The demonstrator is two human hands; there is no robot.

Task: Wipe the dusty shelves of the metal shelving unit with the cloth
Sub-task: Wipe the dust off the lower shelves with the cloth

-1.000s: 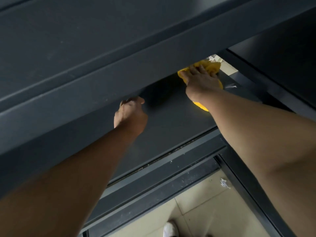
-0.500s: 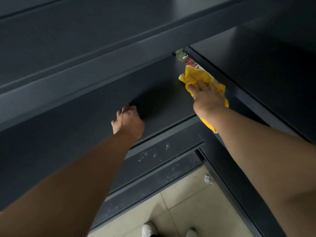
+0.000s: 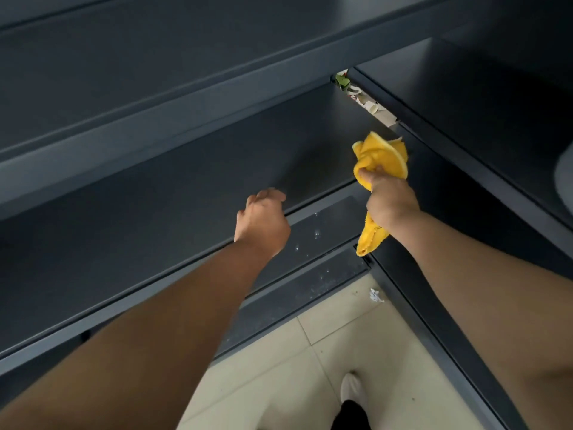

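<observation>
At the lower edge of the view, a white shoe (image 3: 350, 387) stands on the pale tiled floor (image 3: 279, 361), with a small paper scrap (image 3: 376, 295) lying near the foot of the metal shelving unit (image 3: 412, 308). Two low shelves (image 3: 310, 243) next to the floor carry white specks. Above them, the left hand (image 3: 262, 220) sits at the front edge of the middle shelf (image 3: 186, 193), fingers curled; whether they clasp the edge cannot be told. Towards that shelf's right front corner, the right hand (image 3: 392, 203) is fisted tightly round the yellow cloth (image 3: 383, 156). One bunched part of it rises above the fist and a tail hangs below the wrist; contact with the shelf cannot be told. Farther back, litter (image 3: 356, 91) shows in the gap beside the shelf's far right corner.
</observation>
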